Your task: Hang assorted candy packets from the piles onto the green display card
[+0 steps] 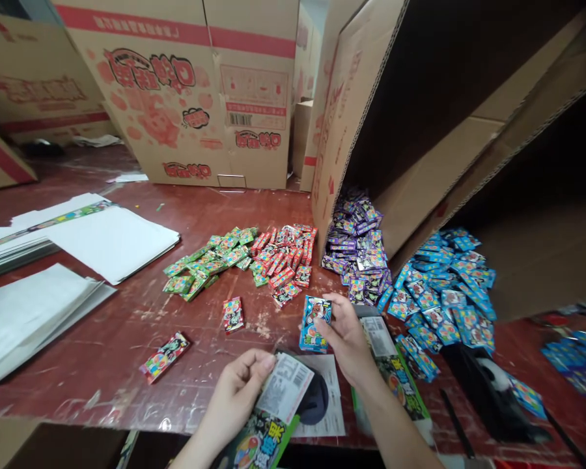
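Blue packet (pixel 314 335) held in right hand (pixel 346 339), just beyond green pack (pixel 268 433) pinched in left hand (pixel 241 385); apparently at loading step, calling next for careful alignment.

This looks like a packing place, a kind of workshop. There is a big red-brown table (pixel 127 312) with lots of scratches and pale marks on its top. A tall brown cardboard box (pixel 176 104) with red pictures and writing stands at the back. Another big box (pixel 351 111) lies open near piles of small packs: green packs (pixel 209 257), red packs (pixel 283 254), purple packs (pixel 359 244) and blue packs (pixel 444 286). Each colour is mostly in its own heap. Flat white sheets (pixel 117 241) sit in stacks on the left.
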`<move>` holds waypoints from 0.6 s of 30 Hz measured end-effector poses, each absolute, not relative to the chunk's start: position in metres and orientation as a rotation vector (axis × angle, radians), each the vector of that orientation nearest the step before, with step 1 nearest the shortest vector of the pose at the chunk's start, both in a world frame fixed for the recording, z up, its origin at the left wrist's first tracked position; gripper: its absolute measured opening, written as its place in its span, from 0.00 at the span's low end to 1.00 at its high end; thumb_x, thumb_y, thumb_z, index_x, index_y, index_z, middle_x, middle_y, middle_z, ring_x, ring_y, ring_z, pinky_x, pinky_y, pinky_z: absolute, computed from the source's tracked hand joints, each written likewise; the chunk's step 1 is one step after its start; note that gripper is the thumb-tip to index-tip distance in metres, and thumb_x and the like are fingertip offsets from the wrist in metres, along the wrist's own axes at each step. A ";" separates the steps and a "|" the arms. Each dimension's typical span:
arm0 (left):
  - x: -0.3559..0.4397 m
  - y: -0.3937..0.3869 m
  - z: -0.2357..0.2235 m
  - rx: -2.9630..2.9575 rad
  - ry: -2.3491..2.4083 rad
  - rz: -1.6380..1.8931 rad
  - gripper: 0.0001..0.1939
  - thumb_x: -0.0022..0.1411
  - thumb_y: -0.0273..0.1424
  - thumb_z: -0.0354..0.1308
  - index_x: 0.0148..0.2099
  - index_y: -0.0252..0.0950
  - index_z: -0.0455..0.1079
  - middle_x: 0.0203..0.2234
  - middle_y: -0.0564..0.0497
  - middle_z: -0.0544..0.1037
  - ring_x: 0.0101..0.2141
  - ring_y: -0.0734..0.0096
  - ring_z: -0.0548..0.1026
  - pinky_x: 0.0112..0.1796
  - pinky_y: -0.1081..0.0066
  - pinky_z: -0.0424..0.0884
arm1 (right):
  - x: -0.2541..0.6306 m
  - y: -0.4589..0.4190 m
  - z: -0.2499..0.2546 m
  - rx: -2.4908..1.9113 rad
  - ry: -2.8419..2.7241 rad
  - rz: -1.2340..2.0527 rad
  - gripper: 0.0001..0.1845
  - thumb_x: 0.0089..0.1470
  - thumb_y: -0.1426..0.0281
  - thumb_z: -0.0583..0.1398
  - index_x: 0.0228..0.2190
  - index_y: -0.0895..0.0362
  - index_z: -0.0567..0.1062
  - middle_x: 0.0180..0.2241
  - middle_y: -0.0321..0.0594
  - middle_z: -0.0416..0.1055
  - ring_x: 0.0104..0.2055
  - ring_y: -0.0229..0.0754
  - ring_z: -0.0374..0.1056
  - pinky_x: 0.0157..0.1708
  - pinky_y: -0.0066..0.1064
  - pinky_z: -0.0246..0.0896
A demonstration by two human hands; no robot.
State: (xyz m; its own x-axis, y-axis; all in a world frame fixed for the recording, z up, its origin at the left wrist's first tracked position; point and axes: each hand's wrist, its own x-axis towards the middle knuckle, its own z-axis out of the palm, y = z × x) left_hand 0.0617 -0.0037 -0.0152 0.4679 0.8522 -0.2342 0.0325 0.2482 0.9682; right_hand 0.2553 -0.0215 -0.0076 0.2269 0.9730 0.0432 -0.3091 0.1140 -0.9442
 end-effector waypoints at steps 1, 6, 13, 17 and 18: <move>0.062 -0.005 -0.016 1.205 0.936 0.687 0.20 0.55 0.48 0.57 0.27 0.34 0.67 0.17 0.58 0.64 0.19 0.77 0.59 0.22 0.78 0.56 | 0.254 -0.020 -0.006 -1.018 -0.891 1.108 0.19 0.50 0.66 0.63 0.43 0.50 0.63 0.39 0.36 0.67 0.36 0.38 0.66 0.33 0.28 0.65; 0.057 -0.011 -0.021 1.270 0.979 0.678 0.20 0.59 0.46 0.53 0.29 0.33 0.68 0.19 0.55 0.67 0.21 0.74 0.62 0.24 0.76 0.58 | 0.256 -0.021 0.001 -1.056 -1.059 1.207 0.14 0.52 0.67 0.61 0.40 0.52 0.64 0.34 0.35 0.68 0.30 0.36 0.66 0.28 0.25 0.64; 0.060 -0.013 -0.014 1.304 0.992 0.661 0.20 0.59 0.47 0.53 0.29 0.33 0.68 0.19 0.55 0.67 0.22 0.73 0.63 0.24 0.76 0.59 | 0.255 -0.033 0.005 -1.189 -1.191 0.973 0.10 0.55 0.67 0.58 0.40 0.52 0.65 0.34 0.36 0.68 0.32 0.37 0.67 0.29 0.26 0.66; 0.061 -0.014 -0.016 1.437 1.066 0.693 0.21 0.60 0.46 0.51 0.28 0.33 0.68 0.18 0.55 0.66 0.21 0.74 0.62 0.22 0.77 0.58 | 0.256 -0.039 0.010 -1.249 -1.292 0.976 0.08 0.56 0.67 0.57 0.39 0.52 0.66 0.32 0.36 0.68 0.29 0.36 0.65 0.26 0.24 0.64; 0.061 -0.014 -0.017 1.455 1.075 0.695 0.20 0.60 0.46 0.51 0.29 0.33 0.69 0.18 0.55 0.67 0.21 0.73 0.62 0.22 0.77 0.58 | 0.257 -0.040 0.011 -1.281 -1.331 0.949 0.07 0.56 0.67 0.57 0.39 0.52 0.66 0.31 0.35 0.67 0.29 0.36 0.65 0.26 0.24 0.62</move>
